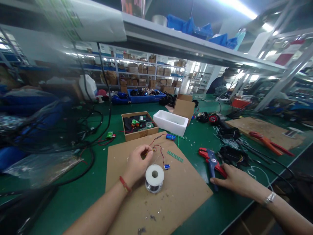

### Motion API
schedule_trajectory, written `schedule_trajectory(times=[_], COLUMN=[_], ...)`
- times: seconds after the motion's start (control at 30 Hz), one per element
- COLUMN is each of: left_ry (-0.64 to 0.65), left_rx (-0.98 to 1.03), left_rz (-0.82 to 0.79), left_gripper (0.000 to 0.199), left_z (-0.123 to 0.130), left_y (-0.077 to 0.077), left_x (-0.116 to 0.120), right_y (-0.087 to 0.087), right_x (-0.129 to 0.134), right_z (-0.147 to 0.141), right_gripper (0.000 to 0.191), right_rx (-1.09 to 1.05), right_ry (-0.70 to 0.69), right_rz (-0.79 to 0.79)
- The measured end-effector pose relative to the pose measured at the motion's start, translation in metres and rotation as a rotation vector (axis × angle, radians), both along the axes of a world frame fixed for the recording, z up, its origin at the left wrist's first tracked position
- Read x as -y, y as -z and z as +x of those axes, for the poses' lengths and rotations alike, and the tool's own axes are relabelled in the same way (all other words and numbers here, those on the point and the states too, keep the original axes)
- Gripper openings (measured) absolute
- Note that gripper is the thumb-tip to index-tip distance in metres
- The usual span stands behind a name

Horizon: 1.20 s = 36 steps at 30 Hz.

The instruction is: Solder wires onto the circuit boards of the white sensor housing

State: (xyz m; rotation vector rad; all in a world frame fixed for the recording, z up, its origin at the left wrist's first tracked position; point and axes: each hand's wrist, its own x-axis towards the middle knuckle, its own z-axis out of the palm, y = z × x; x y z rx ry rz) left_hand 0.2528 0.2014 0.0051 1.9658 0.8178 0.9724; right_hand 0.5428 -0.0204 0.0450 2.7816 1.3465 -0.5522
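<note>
Shelves of cardboard cartons (146, 69) fill the far side of the workshop at the top centre of the frame, and a co-worker (218, 85) stands or sits at the upper right, beneath an overhead shelf (186, 42). On the green-topped table (73, 204), a sheet of brown cardboard (187, 192) lies at lower centre. Above it, the left hand (137, 163) is closed in a narrow pinch on a small wired part (153, 149), its exact form hidden by the fingers. Thin red and black wires (160, 151) run from there to two small blue components (166, 166), one on each lead. A spool of solder wire (154, 178) stands on its end just below the left hand, and a green circuit strip (175, 156) lies nearby. At the cardboard's right edge, the right hand (236, 179) lies open against a red-and-blue wire stripper (211, 164). An open box of circuit boards (140, 133) and a white foam box (171, 122) sit just past the sheet's upper edge.
</note>
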Motion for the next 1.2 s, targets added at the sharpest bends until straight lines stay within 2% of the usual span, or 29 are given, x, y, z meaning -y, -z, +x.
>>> schedule_trajectory(times=[0.1, 0.17, 0.23, 0.3, 0.37, 0.47, 0.53, 0.7, 0.77, 0.83, 0.97, 1.03, 1.1, 1.2], left_ry=[-0.005, -0.005, -0.006, -0.009, -0.015, -0.022, -0.028, -0.054, -0.06, -0.069, -0.096, -0.103, -0.103, -0.09], left_rx=[-0.003, -0.002, 0.002, 0.004, 0.005, 0.015, 0.025, 0.042, 0.044, 0.037, 0.012, 0.002, -0.002, -0.008], left_rz=[0.032, 0.045, 0.052, 0.056, 0.06, 0.064, 0.067, 0.081, 0.093, 0.111, 0.166, 0.211, 0.267, 0.357], left_gripper=[0.015, 0.014, 0.014, 0.013, 0.013, 0.013, 0.013, 0.011, 0.011, 0.011, 0.01, 0.009, 0.008, 0.005], left_z=[-0.001, -0.001, 0.0, 0.001, 0.001, 0.0, 0.0, 0.0, 0.0, -0.001, 0.0, 0.0, 0.001, 0.001], left_y=[-0.002, -0.002, -0.003, -0.002, 0.0, 0.001, 0.0, 0.0, 0.0, 0.0, 0.0, 0.0, 0.001, 0.003], left_x=[0.002, 0.002, 0.001, 0.0, -0.001, -0.001, 0.0, 0.001, 0.001, 0.001, 0.003, 0.004, 0.004, 0.004], right_y=[-0.012, -0.014, -0.015, -0.018, -0.023, -0.031, -0.032, -0.022, -0.016, -0.009, 0.005, 0.01, 0.012, 0.012], right_x=[-0.012, -0.013, -0.011, -0.008, -0.009, -0.022, -0.037, -0.074, -0.084, -0.091, -0.098, -0.097, -0.095, -0.09], right_z=[0.001, -0.001, -0.006, -0.015, -0.027, -0.046, -0.057, -0.077, -0.08, -0.081, -0.08, -0.081, -0.083, -0.086], right_gripper=[0.066, 0.062, 0.058, 0.055, 0.048, 0.04, 0.041, 0.046, 0.047, 0.047, 0.035, 0.038, 0.046, 0.049], right_rx=[-0.105, -0.28, -0.628, -1.029, -1.308, -1.642, -1.769, -2.136, -2.221, -2.262, -2.206, -2.141, -2.113, -2.114], right_ry=[-0.03, -0.063, -0.012, 0.133, 0.204, 0.173, 0.144, -0.107, -0.171, -0.176, -0.018, 0.044, 0.054, 0.048], right_rz=[0.0, 0.049, 0.158, 0.293, 0.366, 0.396, 0.381, 0.243, 0.251, 0.272, 0.29, 0.258, 0.208, 0.151])
